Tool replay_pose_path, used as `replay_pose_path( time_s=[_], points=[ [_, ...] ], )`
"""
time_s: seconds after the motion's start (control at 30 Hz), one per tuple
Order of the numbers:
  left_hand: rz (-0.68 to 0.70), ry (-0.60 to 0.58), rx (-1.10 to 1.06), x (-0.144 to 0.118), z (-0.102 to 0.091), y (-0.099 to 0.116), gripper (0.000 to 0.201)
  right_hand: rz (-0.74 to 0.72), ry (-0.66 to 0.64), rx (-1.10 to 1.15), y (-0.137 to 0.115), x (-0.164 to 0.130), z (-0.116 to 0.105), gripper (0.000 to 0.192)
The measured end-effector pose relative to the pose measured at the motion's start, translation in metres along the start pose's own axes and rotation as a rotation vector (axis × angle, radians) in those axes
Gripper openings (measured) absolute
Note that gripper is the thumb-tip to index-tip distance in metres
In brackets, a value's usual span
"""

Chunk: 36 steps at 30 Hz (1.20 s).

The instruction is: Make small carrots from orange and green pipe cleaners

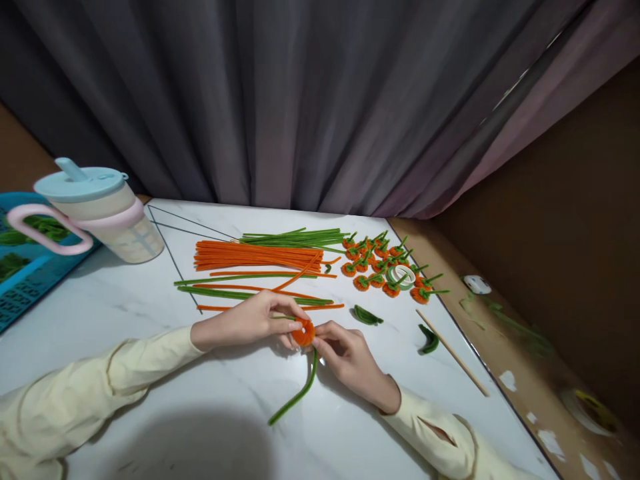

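Between my two hands is a small orange pipe-cleaner pumpkin (302,331), round with a hole in its middle. My left hand (270,319) pinches its left side, thumb and fingers closed on it. From the right, my right hand (345,350) grips its edge with thumb and forefinger. A green pipe cleaner (300,395) hangs from the pumpkin and bends down to the left. Just beyond my hands lie loose orange and green pipe cleaners (265,293) in rows. Behind them sits a thick bundle of orange pipe cleaners (255,256).
Finished orange pumpkins with green stems (370,260) cluster at the back right, around a tape roll (401,276). Green pipe cleaners (295,237) lie at the back. A wooden stick (453,353) and curled green pieces (367,315) lie rightward. A tumbler (113,227) and blue basket (45,283) stand left.
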<state>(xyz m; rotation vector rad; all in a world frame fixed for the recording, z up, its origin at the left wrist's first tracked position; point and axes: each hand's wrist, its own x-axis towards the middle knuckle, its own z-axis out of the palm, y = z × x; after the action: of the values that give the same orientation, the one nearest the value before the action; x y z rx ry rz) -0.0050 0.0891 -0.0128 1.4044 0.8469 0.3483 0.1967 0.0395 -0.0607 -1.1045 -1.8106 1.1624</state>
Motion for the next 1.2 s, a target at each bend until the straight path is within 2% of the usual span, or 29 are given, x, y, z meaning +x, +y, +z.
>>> replay_pose_path(
  time_s=[0.13, 0.27, 0.3, 0.47, 0.6, 0.73, 0.8, 0.9, 1.0, 1.2],
  points=[
    [-0.002, -0.002, -0.008, 0.0, 0.001, -0.002, 0.027, -0.038, -0.046, -0.179, -0.001, 0.002, -0.004, 0.016],
    [0.0, 0.043, 0.053, 0.0, 0.003, 0.0, 0.025, -0.185, -0.03, -0.387, -0.012, 0.005, -0.012, 0.044],
    [0.002, 0.049, 0.059, -0.001, 0.003, 0.001, 0.024, -0.234, -0.029, -0.416, -0.016, 0.006, -0.014, 0.045],
    [0.082, 0.087, 0.089, -0.006, 0.005, 0.009, 0.025, -0.429, -0.075, -0.543, -0.036, 0.015, -0.015, 0.03],
    [0.11, 0.128, 0.19, -0.016, 0.003, 0.024, 0.028, -0.518, -0.04, -0.61, -0.045, 0.026, -0.012, 0.021],
    [0.065, 0.155, 0.206, -0.025, -0.001, 0.035, 0.032, -0.553, 0.09, -0.593, -0.049, 0.032, -0.011, 0.017],
    [0.082, 0.192, 0.186, -0.027, -0.002, 0.035, 0.032, -0.58, 0.151, -0.572, -0.05, 0.033, -0.011, 0.017],
    [0.078, 0.166, 0.119, -0.025, -0.003, 0.034, 0.03, -0.583, 0.192, -0.547, -0.053, 0.034, -0.012, 0.014],
    [0.065, 0.128, 0.059, -0.023, -0.002, 0.035, 0.027, -0.545, 0.181, -0.506, -0.057, 0.034, -0.013, 0.013],
    [0.063, 0.172, 0.139, -0.023, -0.002, 0.039, 0.019, -0.398, 0.053, -0.331, -0.063, 0.035, -0.016, 0.01]
  ],
)
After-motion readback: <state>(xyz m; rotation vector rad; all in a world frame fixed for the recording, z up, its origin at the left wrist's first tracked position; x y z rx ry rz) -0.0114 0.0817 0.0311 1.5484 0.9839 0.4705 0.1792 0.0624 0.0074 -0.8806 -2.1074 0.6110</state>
